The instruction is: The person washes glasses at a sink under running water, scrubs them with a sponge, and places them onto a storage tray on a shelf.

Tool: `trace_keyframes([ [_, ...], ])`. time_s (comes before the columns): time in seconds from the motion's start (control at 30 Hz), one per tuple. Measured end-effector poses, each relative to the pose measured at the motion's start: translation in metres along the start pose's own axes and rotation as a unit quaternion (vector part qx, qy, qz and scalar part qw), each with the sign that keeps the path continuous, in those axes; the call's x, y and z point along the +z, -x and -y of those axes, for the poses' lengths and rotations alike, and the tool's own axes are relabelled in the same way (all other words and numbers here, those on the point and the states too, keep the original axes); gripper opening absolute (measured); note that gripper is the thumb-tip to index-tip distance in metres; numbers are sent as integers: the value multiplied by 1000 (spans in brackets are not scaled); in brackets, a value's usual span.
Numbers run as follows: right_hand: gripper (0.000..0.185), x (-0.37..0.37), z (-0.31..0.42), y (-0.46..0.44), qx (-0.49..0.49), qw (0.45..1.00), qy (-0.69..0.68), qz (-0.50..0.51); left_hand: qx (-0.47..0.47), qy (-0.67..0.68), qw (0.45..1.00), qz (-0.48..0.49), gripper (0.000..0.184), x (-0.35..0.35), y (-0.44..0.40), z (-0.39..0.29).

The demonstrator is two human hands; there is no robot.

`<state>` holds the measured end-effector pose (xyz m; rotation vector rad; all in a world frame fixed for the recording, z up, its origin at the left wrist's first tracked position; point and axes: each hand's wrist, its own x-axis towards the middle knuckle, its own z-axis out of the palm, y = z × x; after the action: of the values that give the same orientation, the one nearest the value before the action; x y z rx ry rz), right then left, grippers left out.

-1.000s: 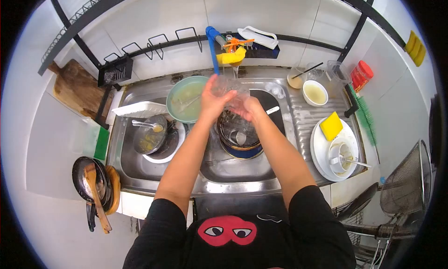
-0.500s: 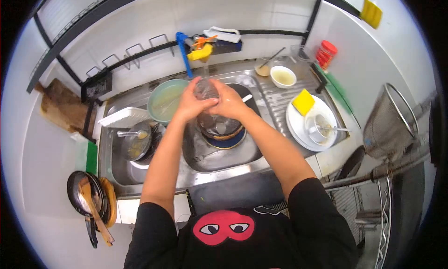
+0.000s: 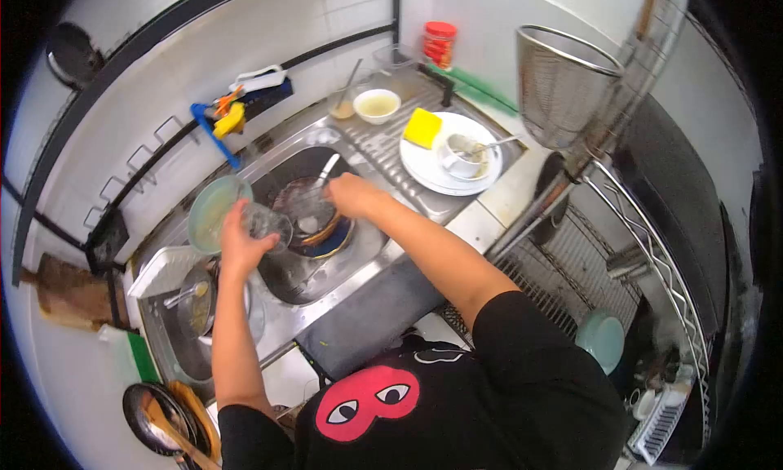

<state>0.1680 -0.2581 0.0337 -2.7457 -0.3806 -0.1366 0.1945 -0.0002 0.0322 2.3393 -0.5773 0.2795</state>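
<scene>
My left hand (image 3: 242, 240) is wrapped round a clear drinking glass (image 3: 271, 228), tilted sideways above the sink's inner edge. My right hand (image 3: 356, 197) has its fingers curled at the right side of the stacked bowls (image 3: 316, 232) in the right basin. What those fingers hold, if anything, is hidden; something transparent shows beside them. A white handle (image 3: 329, 167) sticks up from the stack just behind my right hand. Left of the glass is a pale green bowl (image 3: 207, 217) with cloudy liquid.
White plates (image 3: 424, 170) on the drainboard carry a yellow sponge (image 3: 423, 128) and a white cup (image 3: 462, 161) with a spoon. Behind them stand a white bowl (image 3: 377, 106) and a red-lidded jar (image 3: 440, 46). A mesh strainer (image 3: 563, 90) hangs at right. Dirty dishes (image 3: 196, 307) fill the left basin.
My hands have come apart; both were round the glass. My left hand keeps it, lower now, while my right hand has moved to the stacked bowls. The view has turned right.
</scene>
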Motion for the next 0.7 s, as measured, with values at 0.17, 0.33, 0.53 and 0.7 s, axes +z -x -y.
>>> trace_keyframes([
  [0.17, 23, -68, 21, 7, -50, 829, -547, -105, -25, 361, 932, 25, 74, -26, -12, -12],
  [0.33, 21, -11, 26, 51, 70, 986, 145, 44, 60, -48, 997, -3, 77, 10, -13, 8],
  [0.53, 36, 12, 36, 75, 99, 988, -81, -90, 86, -23, 995, 36, 82, 27, 5, 2],
  [0.7, 65, -13, 60, 116, -15, 968, -73, -241, 213, 28, 975, 55, 83, -1, 19, -74],
])
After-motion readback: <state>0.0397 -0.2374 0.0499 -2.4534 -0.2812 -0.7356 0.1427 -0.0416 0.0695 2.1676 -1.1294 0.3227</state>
